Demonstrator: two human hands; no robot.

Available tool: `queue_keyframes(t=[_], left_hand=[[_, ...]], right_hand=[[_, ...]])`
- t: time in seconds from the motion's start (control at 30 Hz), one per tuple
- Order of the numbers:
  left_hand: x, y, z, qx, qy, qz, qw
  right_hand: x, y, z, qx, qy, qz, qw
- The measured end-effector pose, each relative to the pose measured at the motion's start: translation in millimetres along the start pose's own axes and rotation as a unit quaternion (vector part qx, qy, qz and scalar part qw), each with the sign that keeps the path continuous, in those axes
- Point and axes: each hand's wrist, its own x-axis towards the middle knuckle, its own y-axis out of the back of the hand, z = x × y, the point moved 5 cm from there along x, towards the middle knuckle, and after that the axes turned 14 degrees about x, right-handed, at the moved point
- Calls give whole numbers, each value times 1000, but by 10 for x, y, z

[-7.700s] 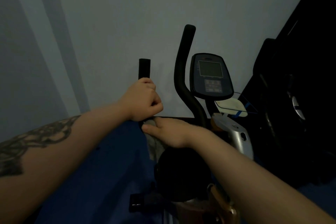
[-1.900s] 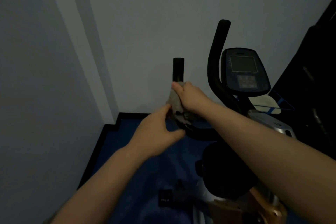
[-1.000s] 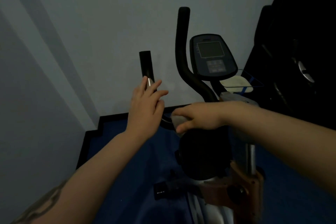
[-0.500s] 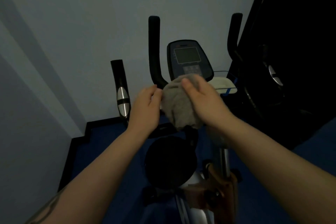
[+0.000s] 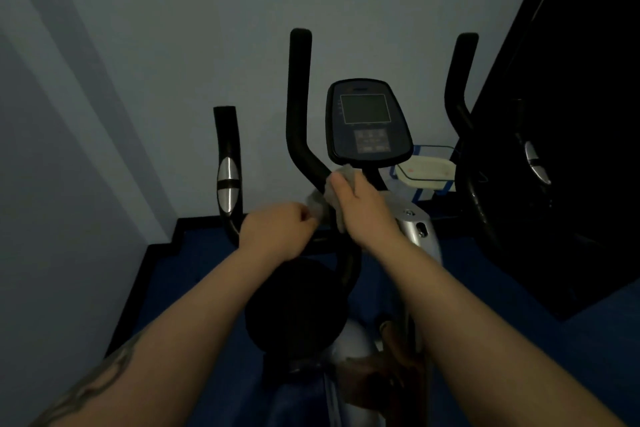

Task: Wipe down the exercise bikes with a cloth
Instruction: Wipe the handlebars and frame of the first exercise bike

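We've lowered the cloth [image 5: 320,203] beneath the console [image 5: 369,121]; right hand [image 5: 363,204] grips it, left hand [image 5: 280,234] pinches its end.

A plain pale grey wall [image 5: 207,45] stands behind. The blue floor [image 5: 519,340] has a black skirting edge [image 5: 207,220]. A white flat container [image 5: 426,172] sits near the wall.

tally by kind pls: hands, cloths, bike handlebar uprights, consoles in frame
hands: 2, left and right, both gripping the cloth
grey cloth: 1
black handlebar uprights: 3, short left one, tall middle one, right one
console: 1
Total: 7
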Motion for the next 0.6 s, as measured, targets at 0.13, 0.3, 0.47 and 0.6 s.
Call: queue_keyframes(t=[0.13,0.3,0.47,0.6], left_hand=[[-10,-13,-16,3,-7,-40,999],[-79,-1,30,-61,-57,-170,982],[-222,6,70,36,-48,-105,993],[-257,15,85,33,-61,-83,994]], right_hand=[[-347,114,134,-119,100,-27,987],[-262,112,173,-197,96,-29,975],[-119,108,124,-246,73,-27,966],[-626,129,243,-114,188,53,974]])
